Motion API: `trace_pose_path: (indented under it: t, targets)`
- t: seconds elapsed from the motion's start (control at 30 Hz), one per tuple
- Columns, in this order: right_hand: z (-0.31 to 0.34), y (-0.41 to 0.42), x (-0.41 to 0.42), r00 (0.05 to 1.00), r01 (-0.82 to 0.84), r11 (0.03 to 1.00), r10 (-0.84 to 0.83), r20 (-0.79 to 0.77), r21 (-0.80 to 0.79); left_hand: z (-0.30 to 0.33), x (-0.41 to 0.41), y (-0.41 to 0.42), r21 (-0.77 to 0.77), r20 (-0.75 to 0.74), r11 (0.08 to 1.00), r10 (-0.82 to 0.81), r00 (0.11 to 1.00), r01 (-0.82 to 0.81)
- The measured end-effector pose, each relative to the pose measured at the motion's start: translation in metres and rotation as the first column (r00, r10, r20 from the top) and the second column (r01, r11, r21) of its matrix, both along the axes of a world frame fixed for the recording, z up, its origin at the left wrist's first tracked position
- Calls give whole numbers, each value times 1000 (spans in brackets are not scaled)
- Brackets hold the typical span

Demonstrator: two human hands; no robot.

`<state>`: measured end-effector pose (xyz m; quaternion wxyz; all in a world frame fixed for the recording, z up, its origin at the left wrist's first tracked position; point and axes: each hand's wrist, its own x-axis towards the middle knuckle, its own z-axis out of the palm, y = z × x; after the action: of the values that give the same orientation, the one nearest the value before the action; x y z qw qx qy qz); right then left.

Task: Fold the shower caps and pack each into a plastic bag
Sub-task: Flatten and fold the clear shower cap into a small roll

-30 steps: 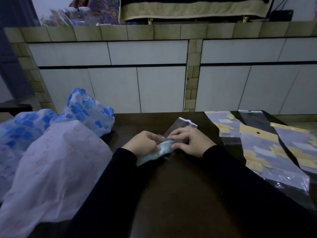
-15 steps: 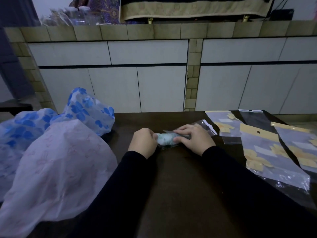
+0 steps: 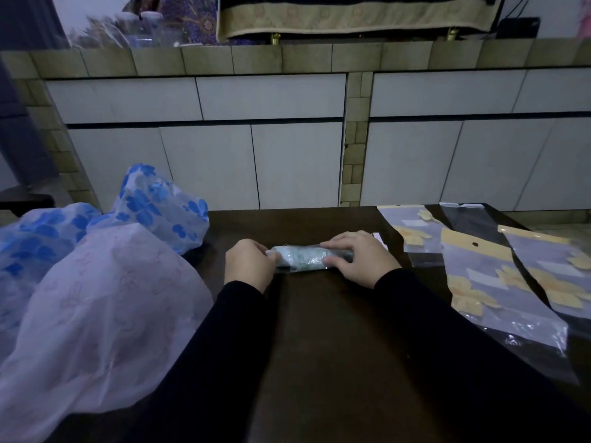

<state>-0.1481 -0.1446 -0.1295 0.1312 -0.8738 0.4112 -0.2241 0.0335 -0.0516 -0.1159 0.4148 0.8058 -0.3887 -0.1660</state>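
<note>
Bagged shower cap (image 3: 303, 258) gripped by left hand (image 3: 248, 263), right hand (image 3: 358, 257)

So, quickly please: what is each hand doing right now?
Left hand: curled, gripping the end of the rolled pale-green shower cap in its clear plastic bag.
Right hand: holding the same bagged roll.

two hands (image 3: 249, 263), perhaps four bags (image 3: 489, 282), three caps (image 3: 105, 302)

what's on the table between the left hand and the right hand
In the head view, the rolled shower cap in its clear plastic bag spans the gap, the left hand gripping one end and the right hand the other.
</note>
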Motion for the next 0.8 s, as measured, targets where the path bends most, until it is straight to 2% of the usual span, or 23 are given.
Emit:
trace_pose_path:
  t: [0.13, 0.33, 0.4, 0.47, 0.57, 0.67, 0.73, 0.8]
  targets:
    - [-2, -1, 1, 1000, 6, 1000, -6, 16, 10, 1, -1, 1, 2, -30, 999, -45, 999, 45]
    - [-3, -4, 6, 995, -3, 997, -4, -104, -75, -2, -10, -6, -20, -291, 986, -165, 942, 167]
    - [-4, -5, 6, 995, -10, 998, 4, -95, -64, 3, -14, -6, -66, -405, 978, -209, 890, 199]
    - [-4, -5, 5, 998, -10, 999, 7, -68, -47, 5, -13, -3, -91, -431, 971, -238, 870, 221]
    - [-3, -3, 5, 997, -12, 998, 7, -80, -57, 4, -12, -1, -48, -287, 944, -325, 901, 325]
    - [-1, -1, 6, 994, 6, 996, -16, -109, -94, 2, -15, -1, -46, -252, 937, -345, 904, 345]
    - [-1, 2, 10, 990, 39, 989, -57, -133, -140, -2, -15, -3, -81, -164, 972, -230, 959, 219]
    - [-2, 3, 15, 986, 77, 981, -101, -131, -176, -6, -12, -2, 10, 141, 999, -45, 989, 44]
